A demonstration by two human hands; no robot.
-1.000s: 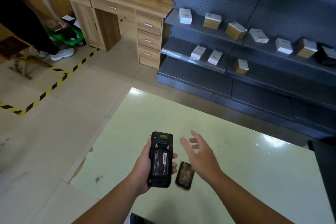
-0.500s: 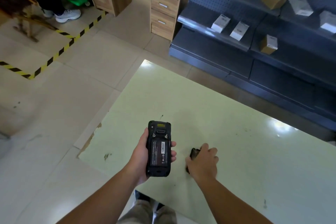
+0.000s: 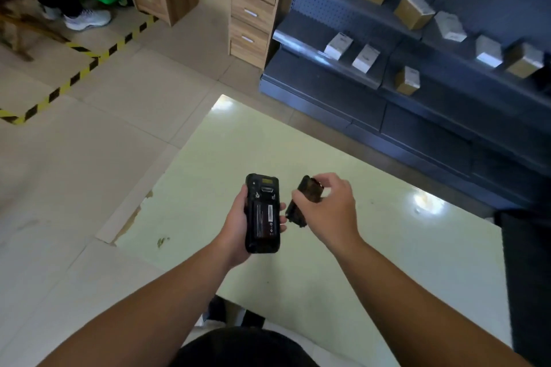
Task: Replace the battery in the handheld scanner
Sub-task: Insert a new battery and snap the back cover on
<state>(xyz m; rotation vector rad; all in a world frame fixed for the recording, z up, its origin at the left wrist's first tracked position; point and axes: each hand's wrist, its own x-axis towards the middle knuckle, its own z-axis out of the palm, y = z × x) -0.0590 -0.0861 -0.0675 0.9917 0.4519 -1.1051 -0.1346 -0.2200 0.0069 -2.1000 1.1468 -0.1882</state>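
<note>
My left hand (image 3: 235,225) grips a black handheld scanner (image 3: 262,213) back side up, and a black battery with a white label shows in its open compartment. My right hand (image 3: 328,211) holds a black back cover (image 3: 302,198) just to the right of the scanner, tilted on edge and lifted off the table. My fingers hide part of the cover. Both hands hover above the pale green table (image 3: 372,217).
Dark blue shelving (image 3: 417,104) with several small boxes runs behind the table. A wooden drawer unit (image 3: 253,9) stands at the back. Another person's legs and shoes (image 3: 86,19) stand far left by yellow-black floor tape (image 3: 80,68). A dark object (image 3: 527,277) sits at the table's right edge.
My right hand reached down, closed on the cover lying on the table and lifted it up beside the scanner. The left hand kept holding the scanner.
</note>
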